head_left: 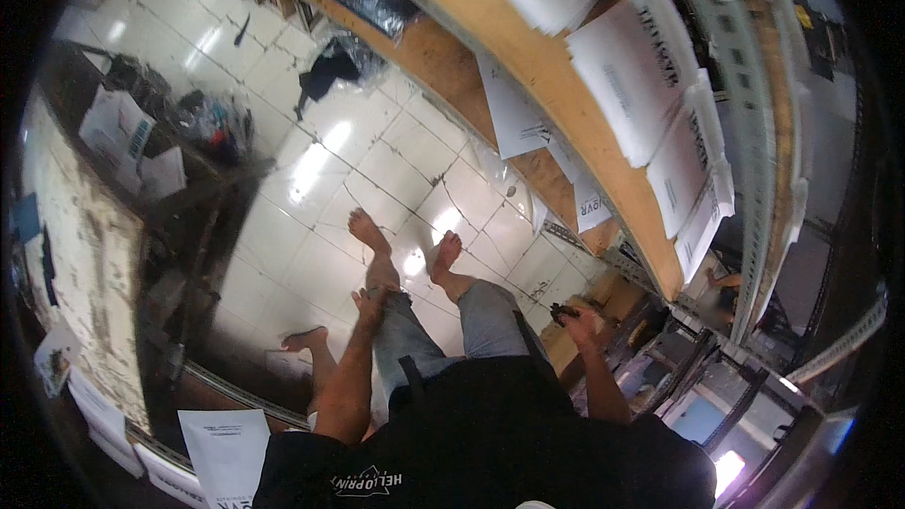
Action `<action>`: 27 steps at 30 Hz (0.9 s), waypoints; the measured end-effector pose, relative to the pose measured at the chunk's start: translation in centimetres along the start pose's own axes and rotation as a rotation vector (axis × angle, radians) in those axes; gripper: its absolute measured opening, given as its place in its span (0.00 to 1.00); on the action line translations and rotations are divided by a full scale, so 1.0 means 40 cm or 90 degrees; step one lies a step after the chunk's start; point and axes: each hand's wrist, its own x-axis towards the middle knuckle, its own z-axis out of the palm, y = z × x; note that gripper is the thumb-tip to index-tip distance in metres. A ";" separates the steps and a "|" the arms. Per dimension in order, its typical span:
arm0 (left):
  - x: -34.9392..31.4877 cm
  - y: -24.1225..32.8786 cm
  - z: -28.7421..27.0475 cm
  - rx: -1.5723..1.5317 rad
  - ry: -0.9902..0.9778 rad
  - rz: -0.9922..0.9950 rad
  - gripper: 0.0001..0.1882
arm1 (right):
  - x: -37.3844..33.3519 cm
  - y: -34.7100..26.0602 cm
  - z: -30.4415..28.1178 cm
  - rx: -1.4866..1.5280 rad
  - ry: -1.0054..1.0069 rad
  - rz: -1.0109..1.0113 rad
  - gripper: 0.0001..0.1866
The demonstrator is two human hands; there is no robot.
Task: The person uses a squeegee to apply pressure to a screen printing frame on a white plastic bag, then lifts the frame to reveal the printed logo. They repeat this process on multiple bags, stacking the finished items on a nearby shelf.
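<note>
My left hand (369, 305) hangs beside my left leg, near the rolled cuff of my grey-blue jeans (405, 337). Its fingers look loosely apart, and I see nothing in them. On my right side, my right hand (582, 324) is closed around a small black object (564, 314); its kind is too blurred to make out. My bare feet (370, 232) are on the pale tiled floor (311, 217), one ahead of the other.
A wooden shelf (462, 85) with stacked white printed packages (630, 71) runs along the right. Dark cloth and clear plastic (335, 71) lie on the floor ahead. To the left stands a worn bench (94, 254). Another person's bare foot (306, 338) shows behind my left arm.
</note>
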 end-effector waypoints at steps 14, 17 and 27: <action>0.542 -0.073 0.106 0.016 0.375 0.134 0.34 | 0.227 0.049 0.160 0.130 -0.161 -0.061 0.10; 0.671 0.073 0.142 0.070 0.471 0.210 0.29 | 0.293 0.133 0.181 0.173 -0.042 0.035 0.14; 0.724 0.269 0.274 0.024 0.576 0.236 0.20 | 0.671 0.303 0.018 0.044 0.017 -0.023 0.16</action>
